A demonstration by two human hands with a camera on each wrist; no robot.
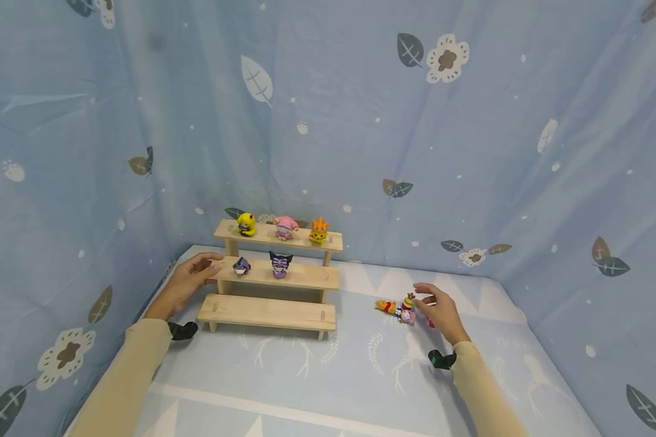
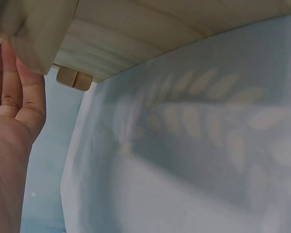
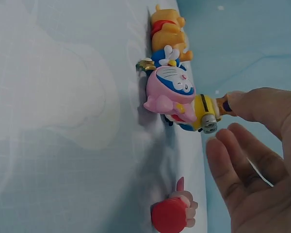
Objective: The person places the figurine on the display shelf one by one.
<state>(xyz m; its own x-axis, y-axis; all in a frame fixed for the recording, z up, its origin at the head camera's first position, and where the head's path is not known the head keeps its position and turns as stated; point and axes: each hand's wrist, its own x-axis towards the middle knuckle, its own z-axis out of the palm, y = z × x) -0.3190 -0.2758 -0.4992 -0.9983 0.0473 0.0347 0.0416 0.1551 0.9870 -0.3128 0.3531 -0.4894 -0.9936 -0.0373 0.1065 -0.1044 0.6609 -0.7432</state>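
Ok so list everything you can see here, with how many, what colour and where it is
Wooden stepped shelf: one, pale wood, three tiers, on the bed at left of centre.
Top-tier figures: three, yellow, pink, orange, in a row.
Middle-tier figures: two, both dark purple, toward the left end.
Loose figures: a small cluster lying on the sheet at right; the right wrist view shows a yellow bear, a pink and blue one, a yellow one and a red one apart from them.
Bed sheet: one, pale blue with white patterns.
Curtain: blue with leaves and flowers, all around.
Hands: left hand touches the middle tier's left end; right hand open by the cluster, fingertip on the yellow one.
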